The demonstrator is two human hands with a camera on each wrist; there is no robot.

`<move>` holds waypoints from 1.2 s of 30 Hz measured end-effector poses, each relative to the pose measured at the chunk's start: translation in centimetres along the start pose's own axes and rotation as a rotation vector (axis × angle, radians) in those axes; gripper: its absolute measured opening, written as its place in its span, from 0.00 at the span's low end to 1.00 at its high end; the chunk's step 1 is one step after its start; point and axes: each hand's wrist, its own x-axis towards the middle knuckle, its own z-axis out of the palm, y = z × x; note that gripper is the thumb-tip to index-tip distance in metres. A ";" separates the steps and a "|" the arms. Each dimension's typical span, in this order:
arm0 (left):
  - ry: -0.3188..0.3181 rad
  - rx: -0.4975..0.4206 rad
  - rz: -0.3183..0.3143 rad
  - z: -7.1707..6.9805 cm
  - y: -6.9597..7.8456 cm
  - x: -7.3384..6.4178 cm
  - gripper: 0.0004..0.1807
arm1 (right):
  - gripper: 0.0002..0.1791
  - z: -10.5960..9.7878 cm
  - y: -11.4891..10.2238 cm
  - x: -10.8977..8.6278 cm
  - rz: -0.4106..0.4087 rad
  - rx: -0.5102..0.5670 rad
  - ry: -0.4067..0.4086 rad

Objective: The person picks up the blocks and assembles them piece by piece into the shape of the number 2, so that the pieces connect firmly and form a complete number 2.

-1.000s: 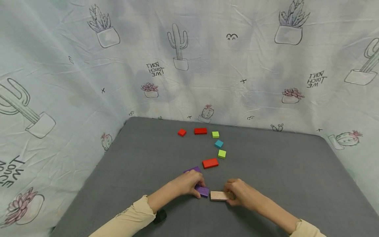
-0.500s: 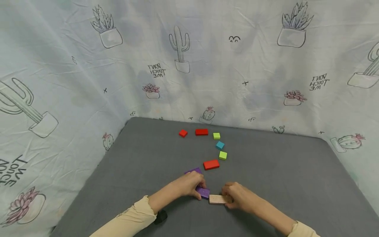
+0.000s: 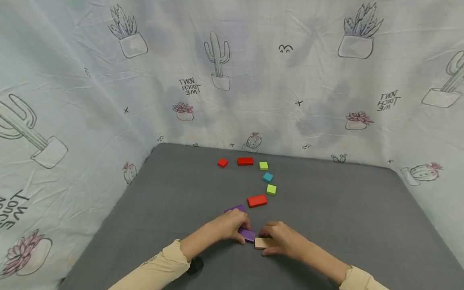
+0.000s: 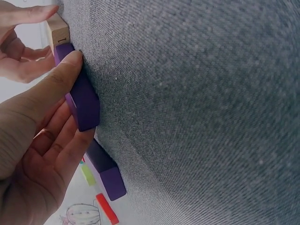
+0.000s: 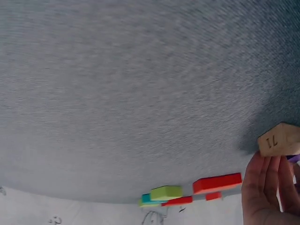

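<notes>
My left hand [image 3: 229, 225] pinches a purple block [image 3: 248, 235] on the grey cloth, thumb on the near side and fingers on the far side. Past that hand lies a second purple block [image 3: 235, 208], partly covered by it; the left wrist view shows this other purple block [image 4: 108, 176] just beyond the fingers. My right hand [image 3: 286, 240] holds a plain wooden block [image 3: 262, 243] between thumb and fingers. The wooden block's end is right at the end of the held purple block. Stamped marks show on the wooden block [image 5: 274, 142] in the right wrist view.
Beyond the hands a red block [image 3: 257, 201], a lime cube [image 3: 271, 189], a blue cube [image 3: 268, 177] and another lime cube [image 3: 263, 166] form a curving line. It continues to a red block [image 3: 245, 161] and a small red cube [image 3: 222, 162]. A patterned curtain [image 3: 253, 80] hangs behind.
My right hand has slid the wooden block left and slightly nearer, closing the gap to the purple block, and has itself moved left along it. The left hand stays in place.
</notes>
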 end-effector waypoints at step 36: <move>0.000 0.001 -0.035 0.2 0.1 -0.2 0.15 | 0.12 1.9 -0.6 2.8 0.012 -0.015 0.173</move>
